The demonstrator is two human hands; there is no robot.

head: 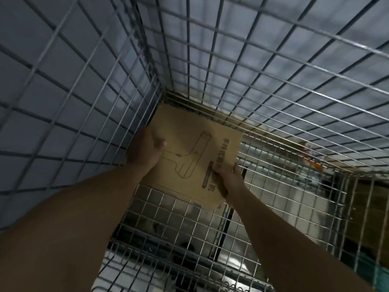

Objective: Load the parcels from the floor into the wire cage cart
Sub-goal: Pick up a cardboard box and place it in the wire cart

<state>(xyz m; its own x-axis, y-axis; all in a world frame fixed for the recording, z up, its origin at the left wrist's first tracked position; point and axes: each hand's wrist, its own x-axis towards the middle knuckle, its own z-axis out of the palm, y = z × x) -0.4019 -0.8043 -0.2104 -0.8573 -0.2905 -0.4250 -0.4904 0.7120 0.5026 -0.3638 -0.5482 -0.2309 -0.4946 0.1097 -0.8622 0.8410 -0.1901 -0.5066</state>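
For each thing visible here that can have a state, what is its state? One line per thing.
cardboard box: flat, printed face up, low in the cart's far left corner, held by both hands.
left hand: gripping the box's left edge.
right hand: gripping the box's right edge, near its front corner.
wire cage cart: only this box visible inside; mesh floor otherwise bare.

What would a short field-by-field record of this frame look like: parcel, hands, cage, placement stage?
parcel: flat brown cardboard box, line drawing of a handheld device and printed characters on its top face
left hand: left hand grips the box's left edge
right hand: right hand grips the near right corner
cage: wire cage cart, mesh walls and mesh floor
position: box low in the far left corner, against the walls
contact with floor: cannot tell
other parcels inside: none visible
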